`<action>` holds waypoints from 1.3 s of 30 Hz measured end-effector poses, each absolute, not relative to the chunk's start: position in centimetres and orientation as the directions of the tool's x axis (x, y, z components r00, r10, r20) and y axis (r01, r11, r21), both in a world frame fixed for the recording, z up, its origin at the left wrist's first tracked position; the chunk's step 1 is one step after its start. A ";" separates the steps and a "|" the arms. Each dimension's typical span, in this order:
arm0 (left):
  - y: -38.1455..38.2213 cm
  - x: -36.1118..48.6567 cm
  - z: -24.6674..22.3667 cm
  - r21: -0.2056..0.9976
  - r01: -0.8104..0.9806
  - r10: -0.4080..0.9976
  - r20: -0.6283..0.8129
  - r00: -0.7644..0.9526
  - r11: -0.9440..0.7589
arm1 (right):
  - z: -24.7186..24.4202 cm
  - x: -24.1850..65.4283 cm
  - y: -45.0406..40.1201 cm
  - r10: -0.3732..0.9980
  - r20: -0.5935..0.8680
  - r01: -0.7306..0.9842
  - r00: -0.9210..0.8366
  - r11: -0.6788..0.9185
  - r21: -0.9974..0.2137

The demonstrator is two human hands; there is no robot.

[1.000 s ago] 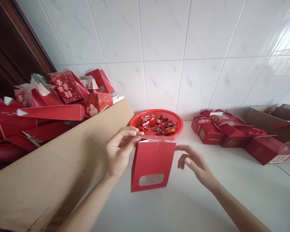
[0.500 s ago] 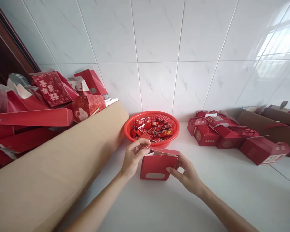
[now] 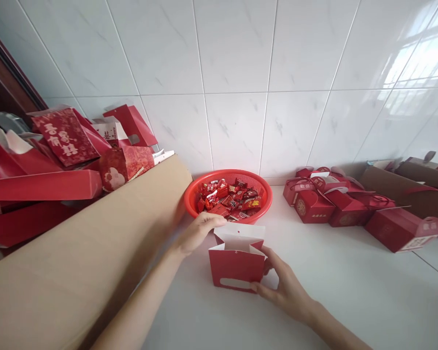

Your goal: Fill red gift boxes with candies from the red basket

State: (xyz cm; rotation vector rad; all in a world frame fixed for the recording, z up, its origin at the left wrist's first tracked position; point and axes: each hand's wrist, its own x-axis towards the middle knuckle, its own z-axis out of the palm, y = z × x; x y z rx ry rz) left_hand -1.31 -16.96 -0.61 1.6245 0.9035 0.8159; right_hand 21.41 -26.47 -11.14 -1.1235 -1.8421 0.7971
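We have the red box (image 3: 236, 266) standing upright on the table (image 3: 190, 316), between our two sets of fingers, its mouth open and its white lining showing. The fingers of our right hand (image 3: 290, 291) clasp its right side, thumb on the lower front and the others round the side and back. The fingers of our left hand (image 3: 197, 235) lie close together at the left end of the raised flap (image 3: 246, 230); we cannot tell whether they pinch it or merely rest against it. We judge the step in hand to be opening the box and holding the flap back. The next move, we think, calls for steady right fingers and a left hand freed without folding the flap down. We see no writing on the box's front, only a window (image 3: 233, 282).

Just beyond the left fingers, a red basket (image 3: 268, 199) holds wrapped sweets (image 3: 237, 199); their brands are too small for us to read. Well to the right of the right fingers sit handled boxes (image 3: 316, 206), some apparently marked 歡喜; a white label (image 3: 416, 243) there is illegible. Well left of the left fingers, a patterned box (image 3: 63, 136) in a big carton (image 3: 131, 214) shows 吾, 有, 家 and 囍.
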 end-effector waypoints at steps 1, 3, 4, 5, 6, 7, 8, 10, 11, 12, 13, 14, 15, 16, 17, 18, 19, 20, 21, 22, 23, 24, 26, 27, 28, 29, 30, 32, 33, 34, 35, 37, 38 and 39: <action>-16.7 -1.4 -0.1 0.967 0.165 0.863 0.090 0.496 -0.195 | -11.4 21.5 -26.6 0.912 0.305 0.378 -0.275 0.394 -0.838; -15.6 -1.6 0.8 0.951 0.157 0.854 0.157 0.495 -0.266 | -11.8 21.6 -26.7 0.910 0.294 0.342 -0.292 0.386 -0.857; -14.8 -1.5 1.0 0.944 0.152 0.852 0.184 0.489 -0.291 | -11.9 21.7 -26.6 0.909 0.289 0.326 -0.300 0.382 -0.865; -13.8 -1.4 1.1 0.937 0.161 0.851 0.199 0.486 -0.310 | -12.1 21.8 -26.6 0.909 0.282 0.315 -0.306 0.377 -0.871; -12.7 -1.2 1.2 0.922 0.195 0.850 0.205 0.485 -0.334 | -12.2 21.8 -26.5 0.909 0.277 0.306 -0.313 0.372 -0.876; -11.4 -1.0 1.1 0.892 0.264 0.845 0.201 0.495 -0.367 | -12.2 21.9 -26.5 0.907 0.276 0.296 -0.317 0.371 -0.880; -10.1 -0.6 0.9 0.840 0.363 0.836 0.175 0.520 -0.403 | -12.2 22.0 -26.4 0.905 0.281 0.284 -0.321 0.375 -0.883; -7.6 0.3 0.5 0.688 0.570 0.812 0.048 0.582 -0.449 | -12.1 22.1 -26.4 0.897 0.305 0.255 -0.321 0.392 -0.884; -6.5 0.9 0.2 0.603 0.648 0.793 -0.040 0.608 -0.466 | -12.0 22.2 -26.4 0.892 0.322 0.246 -0.318 0.405 -0.881; -5.6 1.5 0.0 0.523 0.702 0.771 -0.125 0.624 -0.484 | -12.0 22.4 -26.4 0.889 0.339 0.244 -0.309 0.418 -0.875; -4.9 2.1 -0.3 0.456 0.737 0.752 -0.197 0.629 -0.498 | -11.9 22.5 -26.4 0.888 0.352 0.250 -0.297 0.428 -0.868; -4.5 2.8 -0.5 0.400 0.762 0.741 -0.246 0.625 -0.510 | -11.9 22.7 -26.4 0.887 0.363 0.262 -0.286 0.436 -0.861; -4.2 3.4 -0.7 0.340 0.779 0.731 -0.287 0.619 -0.526 | -11.8 22.8 -26.4 0.887 0.372 0.276 -0.273 0.442 -0.853; -4.0 3.9 -1.0 0.283 0.791 0.722 -0.324 0.611 -0.542 | -11.9 23.0 -26.3 0.888 0.376 0.289 -0.263 0.445 -0.848; -4.0 4.3 -1.3 0.229 0.798 0.713 -0.361 0.602 -0.558 | -11.9 23.1 -26.3 0.890 0.377 0.299 -0.255 0.444 -0.845; -4.0 4.7 -1.5 0.178 0.800 0.700 -0.403 0.590 -0.573 | -11.9 23.3 -26.3 0.892 0.376 0.307 -0.250 0.441 -0.843; -4.1 4.9 -1.8 0.143 0.801 0.686 -0.442 0.578 -0.582 | -12.0 23.4 -26.2 0.894 0.374 0.313 -0.248 0.439 -0.842; -4.2 5.0 -2.0 0.128 0.802 0.675 -0.473 0.567 -0.583 | -12.0 23.4 -26.2 0.896 0.369 0.317 -0.248 0.435 -0.843; -4.3 5.1 -2.3 0.127 0.804 0.666 -0.495 0.558 -0.581 | -12.1 23.5 -26.1 0.897 0.363 0.323 -0.251 0.431 -0.843; -4.3 5.1 -2.5 0.131 0.807 0.660 -0.508 0.554 -0.576 | -12.2 23.5 -26.1 0.899 0.355 0.330 -0.255 0.426 -0.842; -4.3 5.1 -2.6 0.134 0.808 0.656 -0.516 0.552 -0.574 | -12.3 23.5 -26.1 0.901 0.348 0.337 -0.260 0.423 -0.841; -4.2 5.1 -2.7 0.139 0.807 0.651 -0.520 0.553 -0.574 | -12.3 23.5 -26.1 0.902 0.340 0.344 -0.264 0.418 -0.841; -4.2 5.2 -2.8 0.159 0.800 0.639 -0.520 0.566 -0.579 | -12.5 23.4 -26.1 0.907 0.322 0.355 -0.271 0.405 -0.843; -4.2 5.2 -2.8 0.175 0.793 0.631 -0.517 0.578 -0.584 | -12.5 23.4 -26.1 0.909 0.313 0.358 -0.274 0.398 -0.845; -4.2 5.2 -2.7 0.195 0.783 0.621 -0.511 0.595 -0.591 | -12.5 23.4 -26.1 0.911 0.306 0.359 -0.277 0.394 -0.846; -4.2 5.2 -2.6 0.216 0.771 0.609 -0.502 0.614 -0.599 | -12.5 23.4 -26.2 0.911 0.303 0.360 -0.280 0.392 -0.846; -4.3 5.2 -2.6 0.234 0.759 0.599 -0.493 0.631 -0.608 | -12.5 23.4 -26.2 0.910 0.304 0.362 -0.281 0.393 -0.845; -4.3 4.9 -2.4 0.275 0.734 0.594 -0.446 0.669 -0.620 | -12.4 23.4 -26.2 0.909 0.309 0.366 -0.281 0.399 -0.841; -4.2 4.8 -2.3 0.304 0.724 0.608 -0.399 0.687 -0.619 | -12.4 23.4 -26.1 0.910 0.308 0.371 -0.279 0.398 -0.839; -4.1 4.6 -2.3 0.340 0.715 0.633 -0.332 0.699 -0.611 | -12.4 23.5 -26.1 0.912 0.303 0.378 -0.278 0.394 -0.838; -4.0 4.5 -2.3 0.392 0.703 0.669 -0.246 0.702 -0.594 | -12.4 23.5 -26.1 0.914 0.298 0.386 -0.275 0.388 -0.837; -3.7 4.2 -2.2 0.546 0.655 0.740 -0.090 0.666 -0.523 | -12.5 23.5 -26.0 0.920 0.285 0.399 -0.270 0.376 -0.836; -3.7 4.0 -2.2 0.636 0.612 0.765 -0.054 0.642 -0.469 | -12.5 23.5 -26.0 0.922 0.280 0.404 -0.267 0.371 -0.836; -3.6 3.9 -2.1 0.724 0.557 0.779 -0.043 0.625 -0.407 | -12.5 23.6 -25.9 0.924 0.276 0.407 -0.264 0.366 -0.837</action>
